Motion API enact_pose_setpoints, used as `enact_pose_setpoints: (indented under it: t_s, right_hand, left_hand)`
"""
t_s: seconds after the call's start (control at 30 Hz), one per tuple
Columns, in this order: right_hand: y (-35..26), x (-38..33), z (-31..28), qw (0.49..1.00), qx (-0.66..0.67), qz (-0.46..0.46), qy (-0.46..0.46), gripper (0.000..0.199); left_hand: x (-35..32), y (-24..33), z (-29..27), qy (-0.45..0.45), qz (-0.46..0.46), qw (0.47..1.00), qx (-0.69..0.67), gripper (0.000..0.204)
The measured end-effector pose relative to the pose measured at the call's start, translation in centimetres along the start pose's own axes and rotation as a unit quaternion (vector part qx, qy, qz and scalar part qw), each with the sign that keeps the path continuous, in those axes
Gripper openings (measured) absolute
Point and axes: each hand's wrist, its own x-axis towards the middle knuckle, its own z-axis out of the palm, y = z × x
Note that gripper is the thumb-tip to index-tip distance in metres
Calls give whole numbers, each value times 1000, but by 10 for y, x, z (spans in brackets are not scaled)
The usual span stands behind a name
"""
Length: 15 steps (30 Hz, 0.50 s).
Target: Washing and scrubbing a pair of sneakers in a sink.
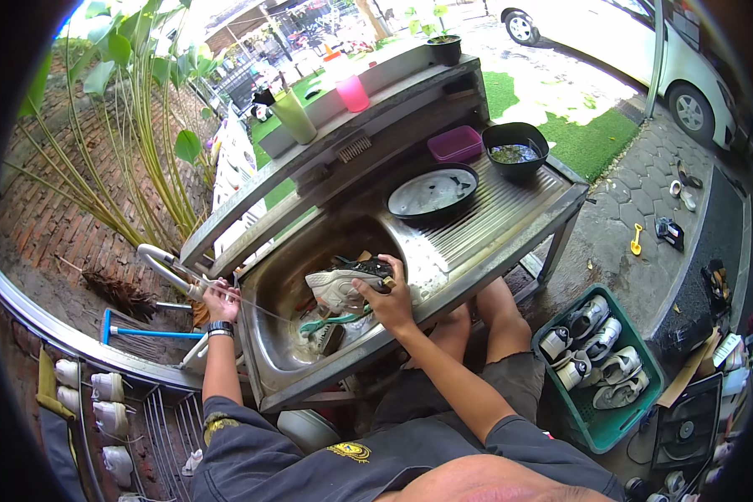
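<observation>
My right hand [391, 303] grips a white sneaker [333, 289] by its dark opening and holds it tilted over the metal sink [269, 311]. At the sink's left end, my left hand [222, 301] closes around the tip of the curved faucet [163, 261]. A thin stream of water runs from there into the basin. Under the sneaker lie a teal strap-like or brush-like item [330, 321] and a brown-backed brush [333, 339], with foamy water around them. Part of the sink floor is hidden by the sneaker.
On the ribbed drainboard stand an oval black tub [399, 214] of cloudy water, a purple basin [453, 145] and a black bucket [514, 167]. Bottles [294, 117] line the ledge. A green crate [552, 398] of shoes sits right; a shoe rack [155, 435] stands left.
</observation>
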Motion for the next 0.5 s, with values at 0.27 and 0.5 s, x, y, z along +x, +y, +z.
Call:
enact_pose_setpoints:
  t_s: [0.27, 0.5]
  right_hand:
    - [-4, -2, -9, 1000, 6, 2, -20, 68]
    - [-16, -3, -15, 993, -4, 1, -115, 69]
  left_hand:
    - [-106, -24, 57, -137, 47, 957, 252, 58]
    - [-219, -103, 144, -477, 328, 565, 588, 113]
